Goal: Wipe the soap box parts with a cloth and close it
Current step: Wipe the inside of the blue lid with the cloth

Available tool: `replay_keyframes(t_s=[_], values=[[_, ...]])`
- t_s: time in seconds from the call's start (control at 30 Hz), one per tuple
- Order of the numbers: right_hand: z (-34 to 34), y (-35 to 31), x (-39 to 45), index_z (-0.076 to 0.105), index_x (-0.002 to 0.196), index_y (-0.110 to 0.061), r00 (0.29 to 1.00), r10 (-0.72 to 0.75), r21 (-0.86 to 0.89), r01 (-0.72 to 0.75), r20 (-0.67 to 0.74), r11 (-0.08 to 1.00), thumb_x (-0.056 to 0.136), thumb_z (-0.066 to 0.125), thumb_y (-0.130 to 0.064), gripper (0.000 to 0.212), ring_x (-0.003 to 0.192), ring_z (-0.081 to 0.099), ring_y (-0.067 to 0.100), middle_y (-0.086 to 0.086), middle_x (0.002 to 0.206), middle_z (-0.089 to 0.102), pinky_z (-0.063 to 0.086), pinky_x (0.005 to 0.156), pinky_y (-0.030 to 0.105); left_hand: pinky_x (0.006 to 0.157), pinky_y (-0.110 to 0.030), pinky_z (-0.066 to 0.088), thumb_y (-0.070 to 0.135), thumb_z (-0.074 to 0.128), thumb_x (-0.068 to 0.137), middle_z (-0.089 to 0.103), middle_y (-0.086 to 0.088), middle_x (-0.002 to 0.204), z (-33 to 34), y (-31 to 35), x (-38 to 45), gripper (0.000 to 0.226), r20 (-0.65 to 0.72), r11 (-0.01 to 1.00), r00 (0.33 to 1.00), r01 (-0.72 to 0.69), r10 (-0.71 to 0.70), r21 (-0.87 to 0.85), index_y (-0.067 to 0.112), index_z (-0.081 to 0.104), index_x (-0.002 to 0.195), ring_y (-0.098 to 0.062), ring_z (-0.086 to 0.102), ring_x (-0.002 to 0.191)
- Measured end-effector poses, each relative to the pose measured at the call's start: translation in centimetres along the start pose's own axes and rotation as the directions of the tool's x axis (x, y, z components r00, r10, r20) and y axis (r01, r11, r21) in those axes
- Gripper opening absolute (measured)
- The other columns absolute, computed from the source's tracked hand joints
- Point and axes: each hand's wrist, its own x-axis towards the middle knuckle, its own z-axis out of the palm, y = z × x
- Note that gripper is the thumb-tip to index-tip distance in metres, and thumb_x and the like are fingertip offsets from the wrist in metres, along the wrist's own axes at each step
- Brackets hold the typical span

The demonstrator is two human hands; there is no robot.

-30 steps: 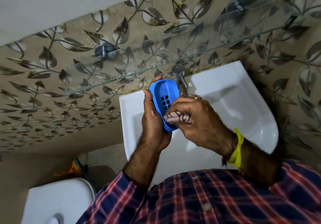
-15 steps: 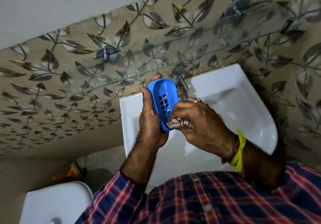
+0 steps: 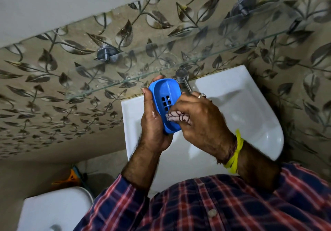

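**Commentator 1:** While that blue soap box part [image 3: 165, 103] sits up on edge above the white sink [image 3: 250, 105], the worry is obvious: it looks wet, it is pinched only along its edges, and a hard push from the cloth [image 3: 177, 118] could pop it loose and drop it straight into the sink.

**Commentator 2:** Agreed, and look how near the tap [image 3: 182, 76] is, just behind the part. A wide wiping stroke could knock knuckles or plastic against it. The slotted holes could also snag the cloth, I'd say.

**Commentator 1:** So, the grip. The left hand [image 3: 154, 121] is wrapped around the part's side away from the tap, thumb along one rim, fingertips showing at the top end. Clamped firmly on it, by the look.

**Commentator 2:** And the right hand [image 3: 200, 119], on the tap side, is curled closed on the bunched cloth, pressing it into the lower end of the hollow, just below the holes.

**Commentator 1:** I can't see any other piece of the box, so closing it is a good way off yet.
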Motion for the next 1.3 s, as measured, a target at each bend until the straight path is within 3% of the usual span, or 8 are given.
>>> replay_keyframes(t_s=[0.4, 0.5, 0.67, 0.8, 0.93, 1.07, 1.2, 1.3], values=[[0.5, 0.7, -0.1, 0.075, 0.093, -0.016, 0.997, 0.035, -0.033, -0.037, -0.070, 0.999, 0.076, 0.074, -0.006, 0.020, 0.098, 0.061, 0.025, -0.001, 0.095, 0.071, 0.054, 0.081, 0.035, 0.076, -0.035, 0.062, 0.062, 0.026, 0.104, 0.076, -0.008, 0.108, -0.1, -0.2, 0.1, 0.055, -0.017, 0.999, 1.000, -0.015, 0.014, -0.044, 0.031, 0.060, 0.134, -0.023, 0.075, 0.092], [0.7, 0.6, 1.0, 0.072, 0.088, -0.012, 0.973, 0.117, -0.002, -0.119, -0.200, 0.993, 0.074, 0.070, -0.003, 0.017, 0.090, 0.059, 0.027, 0.001, 0.091, 0.069, 0.052, 0.076, 0.041, 0.077, -0.035, 0.062, 0.060, 0.029, 0.103, 0.074, -0.009, 0.114, 0.5, -0.7, -0.1, 0.054, -0.040, 1.000, 0.999, -0.011, 0.010, -0.026, 0.030, 0.061, 0.133, -0.023, 0.074, 0.096], [0.6, 0.9, 0.6, 0.071, 0.091, -0.011, 0.992, -0.014, 0.003, 0.015, -0.125, 1.000, 0.073, 0.065, -0.004, 0.020, 0.087, 0.057, 0.028, 0.002, 0.092, 0.068, 0.052, 0.075, 0.043, 0.086, -0.037, 0.061, 0.061, 0.036, 0.095, 0.072, -0.010, 0.119, 0.3, -0.9, -0.5, 0.056, -0.021, 1.000, 1.000, -0.018, 0.017, -0.026, 0.029, 0.060, 0.135, -0.024, 0.071, 0.102], [0.4, 0.8, 1.9, 0.072, 0.088, -0.012, 0.966, 0.100, 0.026, -0.096, -0.239, 0.995, 0.076, 0.067, -0.007, 0.013, 0.086, 0.059, 0.029, 0.003, 0.089, 0.069, 0.052, 0.075, 0.044, 0.083, -0.036, 0.062, 0.063, 0.034, 0.097, 0.074, -0.009, 0.119, 0.8, -1.5, -0.5, 0.057, -0.061, 1.000, 0.998, 0.013, -0.014, -0.019, 0.030, 0.062, 0.134, -0.024, 0.073, 0.102], [0.8, 0.1, 0.5, 0.073, 0.088, -0.012, 0.990, -0.059, 0.000, 0.060, -0.125, 0.998, 0.074, 0.058, -0.008, 0.021, 0.084, 0.059, 0.029, 0.003, 0.089, 0.069, 0.052, 0.074, 0.040, 0.085, -0.036, 0.062, 0.062, 0.032, 0.101, 0.071, -0.012, 0.119, 0.5, -1.2, -0.5, 0.054, -0.087, 0.999, 0.996, 0.001, -0.005, -0.040, 0.030, 0.063, 0.132, -0.026, 0.072, 0.100], [0.6, 0.9, 1.5, 0.071, 0.085, -0.012, 0.970, 0.079, -0.020, -0.085, -0.230, 0.996, 0.075, 0.066, -0.005, 0.012, 0.084, 0.058, 0.030, 0.003, 0.088, 0.068, 0.051, 0.074, 0.043, 0.087, -0.038, 0.059, 0.062, 0.034, 0.098, 0.074, -0.008, 0.117, 0.8, -1.8, -0.8, 0.058, -0.092, 1.000, 0.996, 0.021, -0.021, 0.003, 0.028, 0.058, 0.138, -0.024, 0.072, 0.101], [0.9, 0.6, 1.1, 0.074, 0.088, -0.013, 0.983, 0.005, 0.035, 0.002, -0.184, 0.999, 0.075, 0.066, -0.006, 0.018, 0.086, 0.061, 0.030, 0.002, 0.091, 0.071, 0.053, 0.077, 0.042, 0.088, -0.038, 0.061, 0.060, 0.032, 0.101, 0.072, -0.012, 0.122, 0.6, -1.3, -0.9, 0.055, -0.062, 0.999, 0.998, -0.005, 0.003, -0.033, 0.028, 0.061, 0.135, -0.025, 0.072, 0.105], [0.5, 0.8, 2.2, 0.075, 0.087, -0.009, 0.937, 0.112, 0.051, -0.101, -0.330, 0.994, 0.079, 0.067, -0.007, 0.012, 0.086, 0.062, 0.033, 0.006, 0.089, 0.072, 0.053, 0.076, 0.045, 0.097, -0.042, 0.056, 0.062, 0.034, 0.098, 0.066, -0.016, 0.134, 1.4, -2.1, -1.4, 0.066, -0.085, 0.998, 0.996, 0.025, -0.020, 0.056, 0.021, 0.052, 0.146, -0.028, 0.066, 0.117]])
